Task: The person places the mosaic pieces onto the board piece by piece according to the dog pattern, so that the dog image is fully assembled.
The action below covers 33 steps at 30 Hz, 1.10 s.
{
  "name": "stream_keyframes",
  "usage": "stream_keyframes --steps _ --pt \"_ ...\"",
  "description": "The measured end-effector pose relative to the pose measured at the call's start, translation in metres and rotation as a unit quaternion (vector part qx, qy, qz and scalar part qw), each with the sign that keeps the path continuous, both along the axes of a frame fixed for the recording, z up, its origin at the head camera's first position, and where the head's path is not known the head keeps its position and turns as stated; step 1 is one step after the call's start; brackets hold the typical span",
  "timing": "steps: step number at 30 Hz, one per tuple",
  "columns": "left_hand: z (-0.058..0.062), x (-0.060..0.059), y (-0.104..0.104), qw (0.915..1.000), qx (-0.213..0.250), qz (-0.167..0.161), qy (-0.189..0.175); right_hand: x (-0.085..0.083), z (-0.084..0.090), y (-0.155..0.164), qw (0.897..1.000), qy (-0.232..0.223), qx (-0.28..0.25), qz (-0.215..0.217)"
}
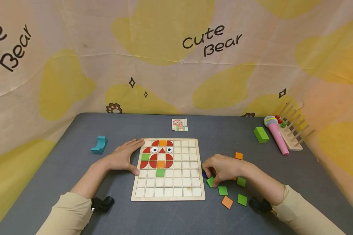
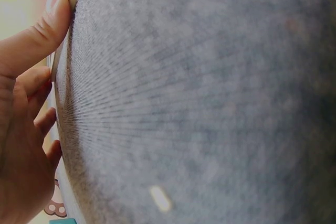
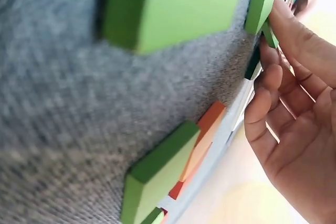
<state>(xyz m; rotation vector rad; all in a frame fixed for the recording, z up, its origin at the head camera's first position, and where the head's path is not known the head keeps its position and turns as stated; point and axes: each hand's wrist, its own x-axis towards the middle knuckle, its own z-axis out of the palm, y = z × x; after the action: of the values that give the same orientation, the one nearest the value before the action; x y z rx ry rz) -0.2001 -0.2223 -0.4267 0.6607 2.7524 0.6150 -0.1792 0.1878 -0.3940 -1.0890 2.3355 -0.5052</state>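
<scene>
Left hand (image 1: 122, 157) spread at left edge of grid board (image 1: 176, 193), apparently steadying it. Right hand (image 1: 222, 167) pinches green tile (image 1: 210, 181) right of board. Picture card (image 1: 179, 124) beyond board, likely for viewing.

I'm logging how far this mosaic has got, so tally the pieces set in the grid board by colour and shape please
Red quarter-rounds: 8
Red triangle: 1
Orange squares: 2
Green squares: 2
Eye pieces: 2
Total: 15
</scene>
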Motion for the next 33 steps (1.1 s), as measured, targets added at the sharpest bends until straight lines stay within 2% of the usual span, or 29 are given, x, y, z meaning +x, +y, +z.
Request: stream_keyframes --steps 4,8,15,21,29,33 --pt "0.0 0.0 0.0 1.0 0.0 0.001 -0.002 0.0 0.004 -0.001 0.999 -0.03 -0.011 0.002" --pt "0.001 0.001 0.0 1.0 0.002 0.001 -0.006 -0.003 0.012 -0.009 0.997 -0.064 -0.045 0.013" --pt "0.002 0.001 0.001 1.0 -0.002 0.001 -0.006 -0.011 0.018 -0.037 0.991 -0.082 -0.103 -0.008" --pt "0.002 0.0 0.001 1.0 -0.002 0.002 -0.005 -0.014 0.016 -0.071 0.99 -0.071 -0.124 -0.02" --pt "0.004 0.001 0.003 0.9999 -0.002 0.005 -0.011 -0.008 0.016 -0.112 0.989 -0.045 -0.14 -0.021" --pt "0.005 0.002 0.003 0.9999 -0.002 0.004 -0.014 -0.005 0.016 -0.127 0.989 -0.032 -0.139 -0.036"
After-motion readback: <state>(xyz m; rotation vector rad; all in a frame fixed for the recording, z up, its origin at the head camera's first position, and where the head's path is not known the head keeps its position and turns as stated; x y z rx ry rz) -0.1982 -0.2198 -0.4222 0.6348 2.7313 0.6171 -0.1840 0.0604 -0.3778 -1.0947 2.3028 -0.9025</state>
